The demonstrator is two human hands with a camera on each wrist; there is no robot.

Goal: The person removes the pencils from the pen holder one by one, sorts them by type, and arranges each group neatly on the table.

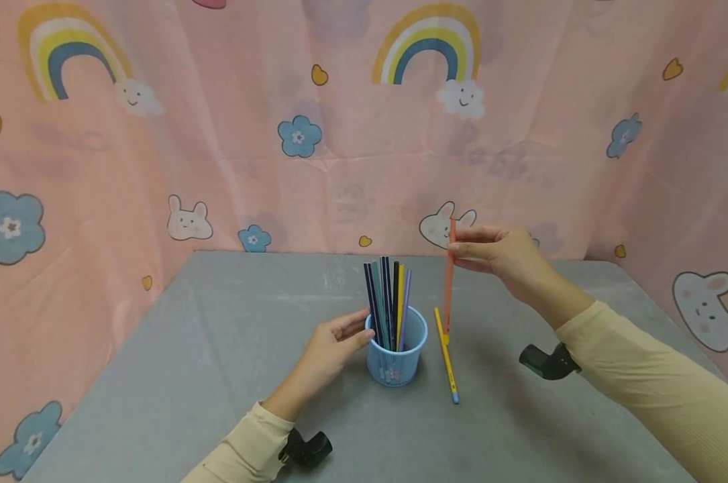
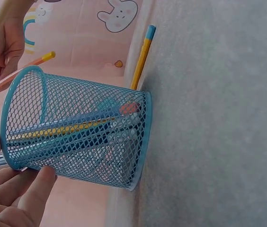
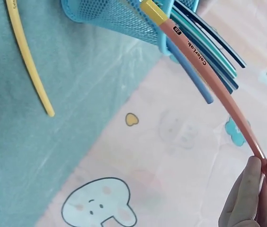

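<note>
My left hand (image 1: 330, 345) holds the side of a light-blue mesh pencil cup (image 1: 394, 370), thumb at the rim and fingers against the mesh. Several dark, teal, yellow and purple pencils (image 1: 383, 295) stand in the cup, leaning to the left. Raised to the right of the cup, my right hand (image 1: 514, 258) pinches a salmon pencil (image 3: 214, 85) near its upper end. That pencil hangs nearly upright, its yellow-tipped end (image 2: 48, 56) down and above the table. A yellow pencil (image 1: 450, 372) with a blue end lies on the table just right of the cup.
A grey cloth-covered table (image 1: 231, 322) lies under everything. Behind it and at both sides hangs a pink curtain (image 1: 219, 121) with rainbows, flowers and rabbits. A black wrist camera mount (image 1: 308, 448) sits at the left sleeve, another mount (image 1: 547, 362) at the right.
</note>
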